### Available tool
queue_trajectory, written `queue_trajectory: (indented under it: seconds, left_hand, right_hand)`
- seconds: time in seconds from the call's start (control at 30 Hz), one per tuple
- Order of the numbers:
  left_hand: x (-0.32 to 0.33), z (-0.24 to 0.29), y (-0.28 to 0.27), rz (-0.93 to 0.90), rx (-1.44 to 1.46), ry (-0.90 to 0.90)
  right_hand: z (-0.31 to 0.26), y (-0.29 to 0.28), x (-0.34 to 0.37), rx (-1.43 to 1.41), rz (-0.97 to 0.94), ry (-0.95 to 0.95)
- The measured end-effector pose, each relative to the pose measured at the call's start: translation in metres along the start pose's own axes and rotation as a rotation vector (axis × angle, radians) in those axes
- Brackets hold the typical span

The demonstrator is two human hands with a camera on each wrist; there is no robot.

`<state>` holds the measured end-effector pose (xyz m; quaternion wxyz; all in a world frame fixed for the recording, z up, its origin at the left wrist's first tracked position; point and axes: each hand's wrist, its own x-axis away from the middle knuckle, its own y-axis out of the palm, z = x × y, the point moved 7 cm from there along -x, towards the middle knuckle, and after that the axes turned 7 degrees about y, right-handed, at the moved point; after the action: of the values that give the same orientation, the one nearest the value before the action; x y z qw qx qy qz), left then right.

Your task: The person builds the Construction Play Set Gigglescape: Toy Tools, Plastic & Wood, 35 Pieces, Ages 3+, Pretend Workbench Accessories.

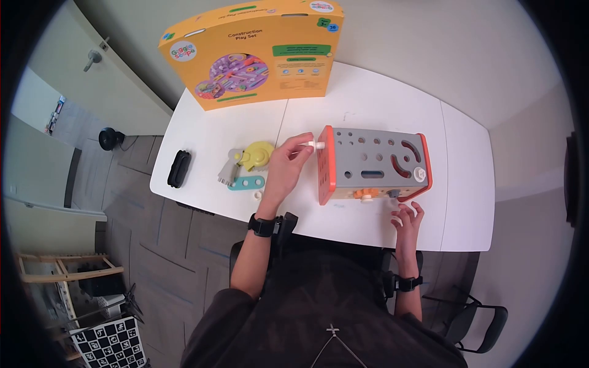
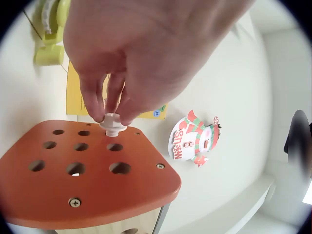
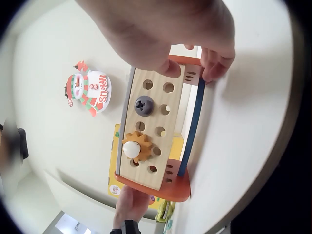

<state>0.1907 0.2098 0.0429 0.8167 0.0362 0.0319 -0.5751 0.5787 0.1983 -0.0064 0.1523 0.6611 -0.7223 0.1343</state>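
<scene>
A toy workbench box with a grey top (image 1: pixel 374 156) and red end panels lies on the white table. My left hand (image 1: pixel 291 162) pinches a white bolt (image 2: pixel 112 125) at the left red panel (image 2: pixel 97 180), its tip over the panel near a hole; whether it has entered cannot be told. My right hand (image 1: pixel 407 227) is by the near right corner of the box, fingers bent and apart; in the right wrist view the hand (image 3: pixel 195 44) is at the far red panel, contact unclear. An orange gear (image 3: pixel 141 147) with a white bolt and a grey screw (image 3: pixel 144 106) sit on the wooden side.
A yellow box (image 1: pixel 251 61) stands at the back of the table. Left of my left hand lie a yellow toy piece (image 1: pixel 257 154), a grey piece (image 1: pixel 229 168), a teal strip (image 1: pixel 246 183) and a small white ring (image 1: pixel 257 195). A black case (image 1: pixel 179 168) rests at the left edge.
</scene>
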Motion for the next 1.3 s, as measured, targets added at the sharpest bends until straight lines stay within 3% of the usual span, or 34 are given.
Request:
queue_trajectory:
  seconds: [0.13, 0.2, 0.3, 0.4, 0.5, 0.6, 0.7, 0.8, 0.83, 0.97, 1.07, 1.17, 1.3]
  left_hand:
    - [-0.003, 0.001, 0.016, -0.052, -0.014, 0.027]
    - [-0.009, 0.0, 0.014, 0.028, -0.009, 0.119]
    - [-0.02, -0.007, 0.021, 0.013, -0.046, 0.154]
    - [-0.021, -0.009, 0.045, -0.136, 0.035, 0.071]
    - [-0.017, -0.007, 0.055, -0.198, 0.034, 0.057]
    - [-0.007, -0.002, 0.051, -0.224, 0.061, 0.004]
    - [0.017, 0.012, 0.041, -0.217, 0.04, -0.045]
    - [0.039, 0.024, 0.034, -0.205, 0.053, -0.078]
    - [0.047, 0.021, 0.031, -0.216, 0.037, -0.102]
    - [0.082, -0.015, 0.018, -0.355, -0.1, -0.194]
    - [0.102, -0.034, 0.018, -0.49, -0.101, -0.272]
    - [0.108, -0.053, 0.017, -0.459, 0.006, -0.439]
    - [0.109, -0.059, 0.018, -0.446, 0.025, -0.529]
  right_hand:
    - [-0.008, -0.01, -0.018, 0.272, 0.13, -0.161]
    - [-0.018, -0.006, -0.024, 0.435, 0.152, -0.289]
    - [-0.025, 0.005, -0.034, 0.827, 0.139, -0.502]
    - [-0.028, 0.011, -0.05, 0.831, -0.016, -0.435]
    - [-0.037, 0.005, -0.041, 0.841, 0.085, -0.534]
    - [-0.048, -0.008, -0.034, 0.75, 0.078, -0.425]
    - [-0.094, -0.006, -0.008, 0.611, 0.098, -0.433]
    - [-0.128, -0.006, 0.008, 0.479, -0.022, -0.54]
    - [-0.131, -0.004, 0.013, 0.329, -0.099, -0.46]
    - [-0.112, -0.002, 0.026, 0.237, -0.385, -0.297]
    - [-0.123, 0.019, 0.042, 0.21, -0.18, -0.401]
    - [-0.12, 0.024, 0.033, 0.369, -0.134, -0.397]
    - [-0.116, 0.025, 0.025, 0.541, -0.061, -0.438]
